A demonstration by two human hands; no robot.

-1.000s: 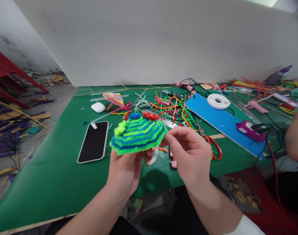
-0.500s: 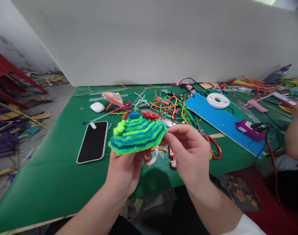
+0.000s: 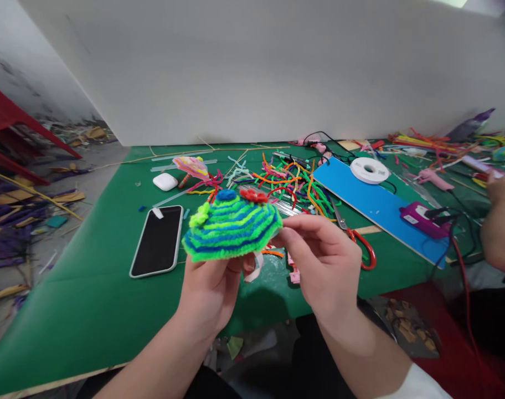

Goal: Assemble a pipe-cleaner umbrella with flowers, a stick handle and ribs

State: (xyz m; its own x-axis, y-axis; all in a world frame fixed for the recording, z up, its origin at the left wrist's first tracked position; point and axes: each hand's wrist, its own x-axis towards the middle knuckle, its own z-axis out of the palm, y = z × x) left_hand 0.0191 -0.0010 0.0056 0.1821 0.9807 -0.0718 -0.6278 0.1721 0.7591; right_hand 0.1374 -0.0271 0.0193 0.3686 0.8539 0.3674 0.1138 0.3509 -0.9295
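Note:
A dome-shaped, green-and-blue striped pipe-cleaner hat (image 3: 233, 230) is held up over the table. It has a blue knob on top, a red flower and a yellow-green flower. My left hand (image 3: 209, 288) grips it from below, its fingertips mostly hidden under the brim. At the right edge, my right hand (image 3: 325, 257) pinches the rim between thumb and forefinger. A white ribbon (image 3: 256, 267) hangs in a loop beneath the hat, between my hands. Behind it stands a smaller pink-and-yellow striped piece (image 3: 191, 166) on a stem.
A phone (image 3: 158, 241) and a white case (image 3: 165, 182) lie left. Loose pipe cleaners (image 3: 294, 177) pile up behind. Red-handled scissors (image 3: 362, 249), a blue board (image 3: 360, 202), a ribbon spool (image 3: 369, 170) and a purple power strip (image 3: 426, 220) are right. Another person's hand (image 3: 501, 221) shows far right.
The hat has shifted very slightly left and tilted a little. My right hand keeps its pinch at the rim. The other person's hand has moved slightly.

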